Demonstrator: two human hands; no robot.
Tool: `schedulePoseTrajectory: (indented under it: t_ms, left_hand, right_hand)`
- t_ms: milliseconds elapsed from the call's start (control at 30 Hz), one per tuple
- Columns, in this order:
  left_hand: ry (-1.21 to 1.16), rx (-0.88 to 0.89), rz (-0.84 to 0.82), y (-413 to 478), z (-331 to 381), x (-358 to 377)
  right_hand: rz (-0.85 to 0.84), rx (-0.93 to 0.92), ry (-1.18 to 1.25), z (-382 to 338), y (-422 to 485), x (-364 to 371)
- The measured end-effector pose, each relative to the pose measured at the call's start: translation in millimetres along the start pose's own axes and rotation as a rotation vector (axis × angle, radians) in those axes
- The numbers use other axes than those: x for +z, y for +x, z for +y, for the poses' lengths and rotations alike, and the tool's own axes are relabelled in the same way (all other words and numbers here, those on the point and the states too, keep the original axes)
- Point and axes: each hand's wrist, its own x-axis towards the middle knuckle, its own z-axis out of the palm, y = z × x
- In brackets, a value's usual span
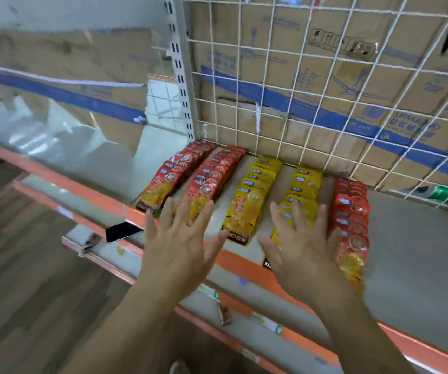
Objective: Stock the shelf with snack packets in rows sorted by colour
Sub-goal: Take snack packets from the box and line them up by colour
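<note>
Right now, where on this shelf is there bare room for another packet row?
The shelf is bare right of the rightmost red row, back to the wire mesh. A narrow strip runs between the two yellow rows. The front is crowded: left hand and right hand spread over the packet fronts.

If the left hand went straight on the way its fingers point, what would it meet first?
Probably the front red packet of the second row from the left, just ahead of the left hand; depth is unclear.
</note>
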Motion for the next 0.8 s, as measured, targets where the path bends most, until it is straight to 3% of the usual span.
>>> schedulePoseTrajectory:
  t_ms: [500,800]
  left_hand:
    - [0.011,-0.069,0.168,-14.4,-237.7,-49.5]
    - [0.020,-0.093,0.373,1.5,-352.1,-111.6]
  right_hand:
    - [0.073,-0.232,-0.074,-239.9,23.2,10.3]
    - [0.133,-0.433,0.000,-375.2,38.3,-16.6]
